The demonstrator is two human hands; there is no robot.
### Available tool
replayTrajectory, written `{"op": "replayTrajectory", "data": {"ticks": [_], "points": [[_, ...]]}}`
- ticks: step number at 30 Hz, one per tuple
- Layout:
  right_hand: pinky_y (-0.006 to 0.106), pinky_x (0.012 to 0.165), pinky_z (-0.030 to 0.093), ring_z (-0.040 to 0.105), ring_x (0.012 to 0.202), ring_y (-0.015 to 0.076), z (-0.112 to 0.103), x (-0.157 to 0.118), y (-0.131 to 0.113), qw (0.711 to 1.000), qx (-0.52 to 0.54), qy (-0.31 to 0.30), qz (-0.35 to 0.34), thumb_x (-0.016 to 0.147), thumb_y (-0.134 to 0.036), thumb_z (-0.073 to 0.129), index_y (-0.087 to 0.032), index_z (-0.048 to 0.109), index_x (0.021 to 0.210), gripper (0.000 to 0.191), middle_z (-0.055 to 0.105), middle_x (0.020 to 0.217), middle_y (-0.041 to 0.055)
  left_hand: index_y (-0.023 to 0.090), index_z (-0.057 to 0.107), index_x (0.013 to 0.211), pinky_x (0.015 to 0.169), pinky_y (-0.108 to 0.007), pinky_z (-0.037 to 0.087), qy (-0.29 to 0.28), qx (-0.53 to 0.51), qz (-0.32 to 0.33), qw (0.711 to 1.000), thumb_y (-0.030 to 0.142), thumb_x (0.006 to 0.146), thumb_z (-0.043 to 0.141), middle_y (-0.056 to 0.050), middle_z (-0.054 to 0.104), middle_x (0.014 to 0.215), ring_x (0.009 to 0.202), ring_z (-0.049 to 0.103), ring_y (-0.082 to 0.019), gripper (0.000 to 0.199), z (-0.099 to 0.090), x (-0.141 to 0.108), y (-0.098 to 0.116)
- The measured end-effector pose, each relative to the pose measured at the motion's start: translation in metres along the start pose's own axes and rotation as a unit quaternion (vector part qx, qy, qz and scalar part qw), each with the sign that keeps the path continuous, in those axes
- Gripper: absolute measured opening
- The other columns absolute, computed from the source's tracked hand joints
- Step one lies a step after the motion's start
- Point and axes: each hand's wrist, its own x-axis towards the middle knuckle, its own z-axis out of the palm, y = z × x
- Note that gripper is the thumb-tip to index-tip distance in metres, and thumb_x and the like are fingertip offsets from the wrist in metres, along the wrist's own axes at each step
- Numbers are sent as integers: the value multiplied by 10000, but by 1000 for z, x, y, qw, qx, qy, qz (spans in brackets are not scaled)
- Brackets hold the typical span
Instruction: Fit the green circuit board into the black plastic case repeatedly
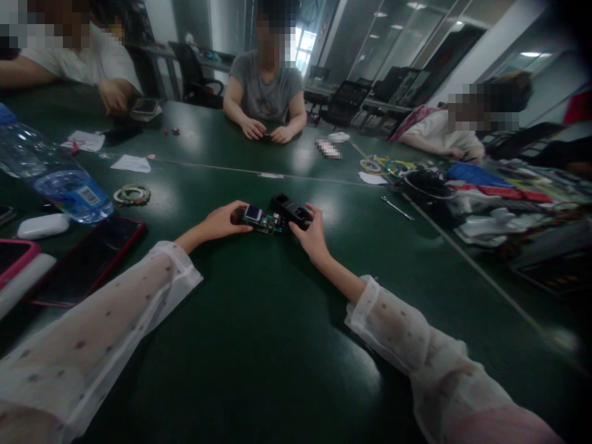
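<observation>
Between thumb and fingers, my left hand [226, 221] grips a small green circuit board [268, 223] that carries a little square screen. My right hand [312, 231] is closed on a black plastic housing [291, 208] with openings in its upper face. The board's right end lies close against the housing's lower left side; whether they touch I cannot tell. Both items are over the dark green table [259, 345], near its middle.
On the left are a water bottle [69, 179], a dark phone with a red edge [92, 259] and a beaded bracelet [132, 195]. A wrench [398, 208] and a heap of cables [425, 185] lie right. Several people sit around the table.
</observation>
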Motion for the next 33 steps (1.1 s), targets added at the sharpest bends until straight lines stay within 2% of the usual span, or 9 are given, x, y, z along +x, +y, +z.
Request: {"op": "replayTrajectory", "data": {"ticks": [4,11,15,19,24,29,33], "points": [[639,1092,449,569,1249,337,-1,0,-11,999,-1,9,53,806,-264,708,-285,420,1417,676,564,1353,125,245,576,1336,786,-365,509,-4,8,11,1000,531,809,766,-85,681,1231,962,655,-243,629,-1,-1,5],[650,1133,430,562,1307,340,-2,1,-18,999,10,-5,45,807,-247,699,-294,441,1459,702,582,1412,108,233,582,1333,810,-379,510,2,66,14,998,610,831,705,-87,667,1227,1005,656,-269,639,0,-3,9],[606,1200,401,558,1366,321,-3,4,-22,999,32,-14,35,808,-216,685,-249,524,1428,641,604,1447,109,227,583,1341,831,-387,511,3,75,9,997,640,836,690,-93,668,1228,1025,655,-276,661,1,-3,8],[568,1187,445,617,1316,311,-5,4,-27,996,72,16,57,815,-279,718,-209,582,1407,612,646,1421,122,257,580,1372,842,-383,504,0,74,6,997,676,896,598,-87,657,1295,1052,648,-272,634,1,-2,7],[534,1150,501,656,1274,293,-8,1,-39,987,133,70,63,833,-434,758,-225,557,1465,695,642,1441,116,269,568,1424,838,-378,498,-11,57,-2,998,685,940,530,-87,638,1338,1053,633,-264,639,-2,-5,11],[527,1111,543,682,1234,281,-13,-4,-58,990,133,39,24,833,-473,785,-293,593,1440,662,652,1441,77,239,651,1307,805,-368,497,7,37,10,999,678,887,614,-96,666,1245,1006,634,-255,608,-2,-6,15],[545,1064,575,705,1187,288,-14,-6,-65,993,113,38,4,837,-463,789,-306,629,1396,602,678,1399,73,219,674,1263,811,-370,501,15,24,28,999,673,843,682,-96,670,1216,999,636,-252,618,-1,-6,16]]}}
